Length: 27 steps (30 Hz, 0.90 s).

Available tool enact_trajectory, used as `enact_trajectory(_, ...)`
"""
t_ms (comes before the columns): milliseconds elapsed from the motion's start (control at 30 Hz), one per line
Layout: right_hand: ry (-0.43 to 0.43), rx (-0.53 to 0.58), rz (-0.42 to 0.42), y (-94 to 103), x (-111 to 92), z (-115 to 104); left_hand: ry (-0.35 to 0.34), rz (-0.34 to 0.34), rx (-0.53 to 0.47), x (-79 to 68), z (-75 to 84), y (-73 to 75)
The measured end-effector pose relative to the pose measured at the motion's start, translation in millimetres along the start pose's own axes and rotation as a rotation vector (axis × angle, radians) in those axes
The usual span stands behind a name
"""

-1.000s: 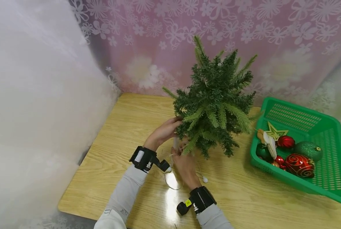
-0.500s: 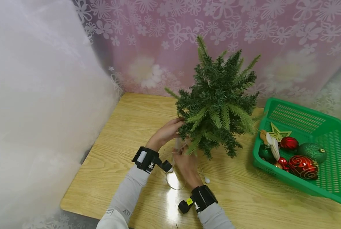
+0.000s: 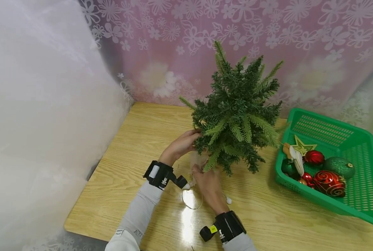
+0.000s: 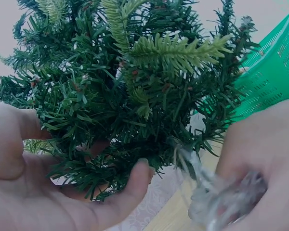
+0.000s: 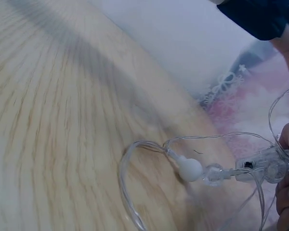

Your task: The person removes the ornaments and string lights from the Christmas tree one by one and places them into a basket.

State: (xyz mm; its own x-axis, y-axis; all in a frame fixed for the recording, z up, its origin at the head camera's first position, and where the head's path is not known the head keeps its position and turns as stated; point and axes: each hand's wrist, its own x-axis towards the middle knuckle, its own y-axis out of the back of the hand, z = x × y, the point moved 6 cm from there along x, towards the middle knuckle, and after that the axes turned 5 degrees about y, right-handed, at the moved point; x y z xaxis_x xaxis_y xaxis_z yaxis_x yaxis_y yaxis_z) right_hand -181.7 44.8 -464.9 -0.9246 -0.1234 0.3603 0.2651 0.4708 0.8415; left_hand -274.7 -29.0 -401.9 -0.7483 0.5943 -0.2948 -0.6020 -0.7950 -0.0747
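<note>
A small artificial Christmas tree point(image 3: 236, 101) stands on the table, with dark and lighter green branches. My left hand point(image 3: 180, 146) grips its lower left branches; in the left wrist view the fingers pass behind the greenery and one fingertip point(image 4: 140, 175) shows in front. Just below the tree, my right hand point(image 3: 209, 186) holds a bunch of clear-wired string lights point(image 4: 226, 204), blurred in the left wrist view. The right wrist view shows a clear plastic battery box point(image 5: 257, 163) at the fingers. A wire loop with a white round bulb point(image 5: 190, 169) hangs over the tabletop.
A green plastic basket point(image 3: 365, 167) stands to the right, holding red ornaments point(image 3: 328, 183), a green ball point(image 3: 338, 167), a gold-green star point(image 3: 302, 145) and a white-and-tan figure point(image 3: 294, 158). Another white bulb point(image 3: 228, 200) lies right of my right wrist. A patterned pink curtain point(image 3: 173, 59) hangs behind.
My right hand has shifted slightly right and toward me with the string lights. The left hand keeps its place at the branches, and the tree stands where it was.
</note>
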Motion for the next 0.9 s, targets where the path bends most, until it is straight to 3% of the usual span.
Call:
enact_trajectory(100,0.109,-0.086,0.129,13.5,-6.0,-0.7,0.004,-0.001,-0.015,0.8,0.3,0.1)
enact_trajectory(200,-0.080,0.264,0.141,20.5,-12.6,15.2,0.014,-0.004,-0.030,0.4,0.2,0.2)
enact_trajectory(233,-0.163,0.327,0.122,21.2,-16.1,20.6,0.017,-0.003,-0.034,0.2,0.1,0.3)
enact_trajectory(333,-0.310,0.375,0.027,23.5,-26.0,30.2,0.021,-0.004,-0.050,-0.4,0.5,0.3)
enact_trajectory(433,-0.365,0.380,-0.006,27.9,-36.8,35.4,0.019,0.002,-0.053,-0.4,1.0,0.4)
enact_trajectory(667,-0.414,0.381,0.033,48.0,-65.4,49.0,-0.008,0.022,-0.055,0.8,2.1,0.0)
enact_trajectory(900,-0.510,0.337,0.055,75.0,-90.3,69.0,-0.078,0.115,-0.163,4.4,0.1,3.7)
